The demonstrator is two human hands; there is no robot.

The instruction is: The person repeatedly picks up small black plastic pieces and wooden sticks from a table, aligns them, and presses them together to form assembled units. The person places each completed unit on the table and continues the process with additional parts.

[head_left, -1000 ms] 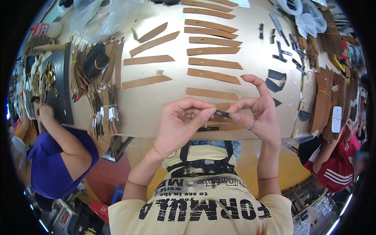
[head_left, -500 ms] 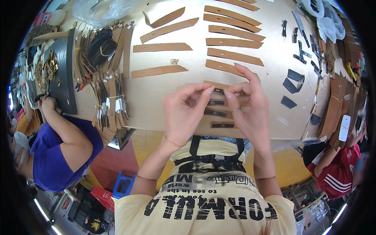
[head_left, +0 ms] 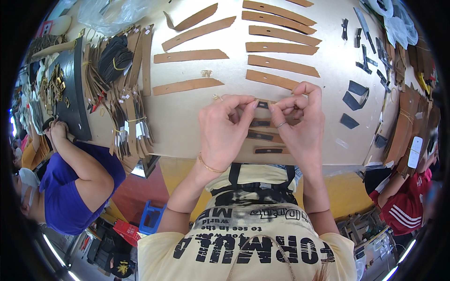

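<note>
Black tab (head_left: 263, 105) moved forward, left grip (head_left: 221, 129), right grip (head_left: 302, 126) pinching it, brown strips (head_left: 283, 48) beyond

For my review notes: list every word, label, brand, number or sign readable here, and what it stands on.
Wording is not copied here, only located.
Cream T-shirt: large black lettering, partly readable, with smaller lines above it in the picture.
White oblong tag, far right: too small to read.
White tags on the brown strap bundle, left: too small to read.
Held black strip: none made out.
</note>
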